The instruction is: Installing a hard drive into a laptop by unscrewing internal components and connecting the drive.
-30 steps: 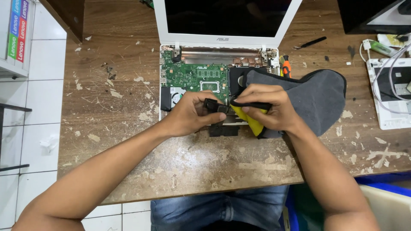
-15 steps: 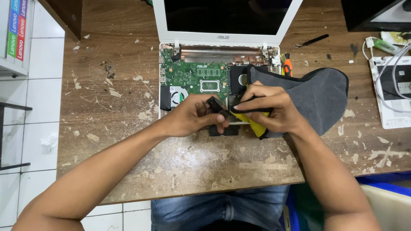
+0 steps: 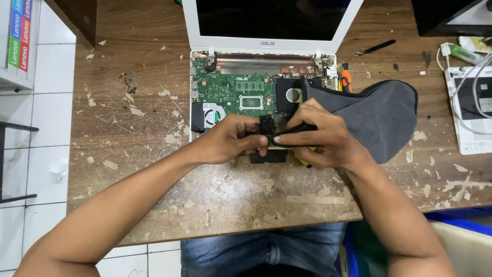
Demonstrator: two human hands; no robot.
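Left hand (image 3: 230, 141) pinches a small black plastic part (image 3: 266, 124) between thumb and fingertips, grip narrow and closed on it. Right hand (image 3: 315, 136) meets it from the other side, fingers curled tight on the same black part and on a thin black strip running off it (cable or tab, cannot tell which). A bit of yellow tool (image 3: 306, 163) pokes out under the right palm; what holds it is hidden.

The black part sits just above the front edge of the opened white laptop (image 3: 266, 43), base cover off, green circuit board (image 3: 233, 92) exposed with a round fan (image 3: 210, 114) at its left corner. Screen is dark and tilted back. Both hands hover over the lower middle of the board, touching each other at the fingertips.

Dark grey fabric cloth (image 3: 374, 115) drapes over the laptop's right side, passing behind the right hand. Orange-handled screwdriver (image 3: 346, 79) lies just beside the hinge on the right. Black tweezers (image 3: 375, 47) lie further up on the worn brown wooden table (image 3: 128, 154) (paint flecks all over). A second white device (image 3: 469, 113) with white cables on it rests at the far right edge.
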